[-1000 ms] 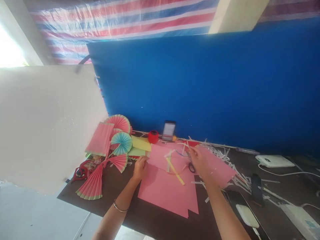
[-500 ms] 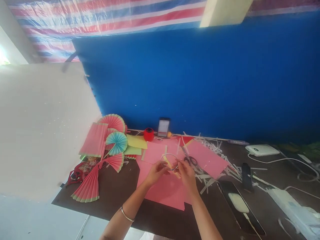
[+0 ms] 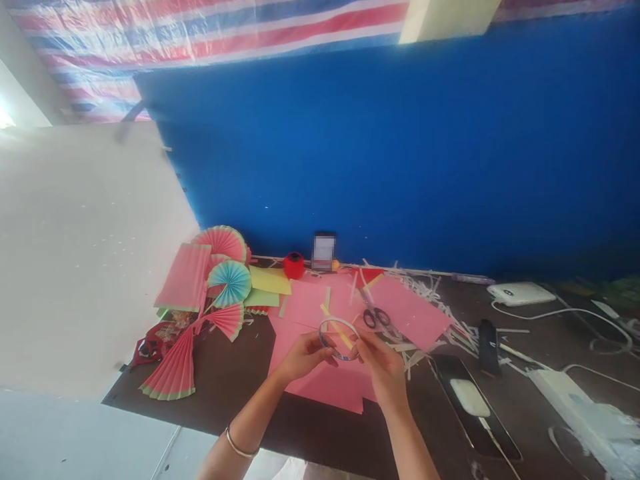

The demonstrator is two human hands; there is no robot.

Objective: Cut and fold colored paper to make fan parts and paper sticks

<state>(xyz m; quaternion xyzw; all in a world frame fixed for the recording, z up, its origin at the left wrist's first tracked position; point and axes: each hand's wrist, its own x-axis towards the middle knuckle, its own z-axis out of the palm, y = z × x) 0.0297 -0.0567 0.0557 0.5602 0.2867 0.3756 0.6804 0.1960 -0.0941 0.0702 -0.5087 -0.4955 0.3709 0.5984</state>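
Between my two hands is a thin roll of tape (image 3: 342, 358), a narrow pale ring with blue marks on its inner side. My left hand (image 3: 303, 357) pinches its left edge, and my right hand (image 3: 384, 367) grips the right edge with bent fingers. The ring is held up over pink paper sheets (image 3: 325, 392), and a yellow strip (image 3: 344, 336) shows through its opening. Just beyond my right hand, dark-handled scissors (image 3: 376, 317) lie on the paper.
Folded pink paper fans (image 3: 173, 367) and a blue paper rosette (image 3: 230, 283) crowd the left. White paper strips (image 3: 425, 290) are scattered behind and right. Further right lie a phone (image 3: 450, 373), cables and a power strip (image 3: 570, 393). A blue panel (image 3: 375, 153) stands behind.
Both hands have moved slightly nearer to me with the roll, and it now shows as a wider ring. My right hand has shifted rightward, uncovering more of the scissors.
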